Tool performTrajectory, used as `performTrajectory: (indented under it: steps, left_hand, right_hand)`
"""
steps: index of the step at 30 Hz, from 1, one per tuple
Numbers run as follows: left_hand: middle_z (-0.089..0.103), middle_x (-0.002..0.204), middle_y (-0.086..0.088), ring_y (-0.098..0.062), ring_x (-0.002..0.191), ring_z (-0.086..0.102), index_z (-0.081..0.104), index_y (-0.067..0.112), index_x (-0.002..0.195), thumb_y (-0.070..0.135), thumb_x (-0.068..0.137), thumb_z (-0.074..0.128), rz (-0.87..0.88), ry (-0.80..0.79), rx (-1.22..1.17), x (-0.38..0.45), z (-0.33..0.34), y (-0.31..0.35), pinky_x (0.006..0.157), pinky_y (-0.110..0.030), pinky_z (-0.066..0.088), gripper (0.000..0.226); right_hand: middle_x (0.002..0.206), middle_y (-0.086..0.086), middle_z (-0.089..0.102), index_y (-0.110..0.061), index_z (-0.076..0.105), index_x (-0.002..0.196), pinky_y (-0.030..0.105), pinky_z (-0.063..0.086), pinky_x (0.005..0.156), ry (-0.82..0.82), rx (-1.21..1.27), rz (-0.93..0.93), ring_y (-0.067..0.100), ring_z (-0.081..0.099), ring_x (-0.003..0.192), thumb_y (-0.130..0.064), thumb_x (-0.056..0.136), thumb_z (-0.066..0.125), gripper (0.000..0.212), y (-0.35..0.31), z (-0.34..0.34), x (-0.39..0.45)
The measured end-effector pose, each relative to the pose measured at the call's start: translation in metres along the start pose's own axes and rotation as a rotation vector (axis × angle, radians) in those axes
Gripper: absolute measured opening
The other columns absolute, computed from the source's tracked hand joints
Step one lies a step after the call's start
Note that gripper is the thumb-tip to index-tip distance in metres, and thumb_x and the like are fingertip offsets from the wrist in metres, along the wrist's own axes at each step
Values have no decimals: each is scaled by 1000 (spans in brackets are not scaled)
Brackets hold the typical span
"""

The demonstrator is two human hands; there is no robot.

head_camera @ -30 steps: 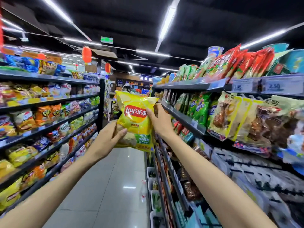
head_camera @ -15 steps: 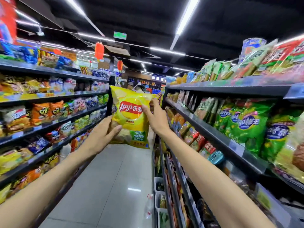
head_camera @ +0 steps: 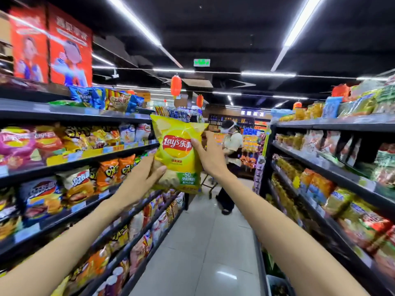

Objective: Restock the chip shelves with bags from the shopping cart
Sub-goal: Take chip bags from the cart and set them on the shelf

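A yellow Lay's chip bag (head_camera: 177, 154) with a red logo and a green corner is held upright at arm's length in the middle of the aisle. My left hand (head_camera: 139, 180) grips its lower left corner, thumb across the front. My right hand (head_camera: 210, 153) grips its right edge near the logo. The chip shelves (head_camera: 89, 159) run along the left, filled with pink, orange and yellow bags; the bag hangs just beside their far end. A shopping cart (head_camera: 208, 184) shows partly behind the bag, down the aisle.
Another person (head_camera: 229, 159) stands farther down the aisle by the cart. Snack shelves (head_camera: 324, 165) line the right side. A light tiled floor (head_camera: 205, 242) runs between the two racks. Red lanterns hang from the dark ceiling.
The view has swung left from the right shelves towards the chip shelves. Both hands kept their hold on the bag, which now sits closer to the left rack.
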State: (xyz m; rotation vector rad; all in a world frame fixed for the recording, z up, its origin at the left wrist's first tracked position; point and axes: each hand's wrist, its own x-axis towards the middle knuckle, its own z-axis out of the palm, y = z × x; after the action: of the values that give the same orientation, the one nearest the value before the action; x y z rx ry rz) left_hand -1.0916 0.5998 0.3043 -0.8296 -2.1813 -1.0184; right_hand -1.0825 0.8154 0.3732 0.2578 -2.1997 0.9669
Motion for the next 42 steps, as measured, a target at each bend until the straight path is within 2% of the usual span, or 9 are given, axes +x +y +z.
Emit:
performTrajectory:
  steps: [7,10,15,17,23,29,33,39,42]
  left_hand:
    - [60,90,-2,-16,84,56,49,19,110,45,99,47,-107,23,112,24,-16,-113,75,-34,46,28]
    - [58,97,9,-4,89,55,46,26,116,48,97,47,-178,69,160,31,-32,-149,78,-29,46,29]
    - [55,84,5,-9,77,53,48,26,103,44,97,49,-277,173,249,37,-58,-203,70,-26,41,19]
    - [53,80,8,-6,73,52,46,27,100,42,97,49,-335,221,292,36,-69,-218,66,-20,38,16]
    - [61,105,6,-7,96,58,49,23,121,55,95,48,-512,352,444,7,-116,-247,84,-34,50,41]
    - [63,107,7,-11,98,60,50,29,122,57,96,48,-676,466,553,-56,-156,-244,86,-41,51,38]
    - [63,109,13,3,99,58,49,39,119,43,96,51,-730,561,650,-82,-186,-224,82,-23,45,23]
    - [69,94,3,-12,89,65,60,18,103,61,91,51,-845,673,794,-121,-253,-218,80,-33,48,46]
    - [67,89,-2,-18,87,63,59,12,92,45,96,56,-912,728,835,-130,-288,-224,74,-23,41,33]
  right_hand:
    - [94,-3,64,-16,45,130,40,50,72,-145,109,-49,18,62,85,-56,98,46,51,37,133,76]
    - [80,-9,56,-12,43,134,32,40,62,-189,157,-87,16,56,73,-55,99,45,56,40,187,108]
    - [133,8,59,-16,26,154,47,49,94,-313,296,-185,28,58,118,-60,97,43,75,29,276,154]
    - [128,7,60,-14,26,155,44,48,93,-369,347,-224,26,59,114,-57,97,44,74,19,308,169]
    - [89,-6,57,-10,46,129,36,40,74,-525,524,-372,17,57,86,-48,100,49,48,-29,394,184]
    - [108,0,65,-14,43,139,44,51,88,-722,700,-435,20,62,99,-54,97,50,58,-86,461,146]
    - [107,-1,64,-16,50,131,39,46,84,-797,751,-487,19,58,98,-56,96,51,53,-140,490,121]
    - [111,-2,66,-18,53,128,49,51,93,-972,876,-509,24,63,108,-53,96,52,47,-213,522,97]
    - [116,1,63,-22,42,140,49,49,98,-1048,894,-565,26,62,110,-43,97,56,49,-242,536,89]
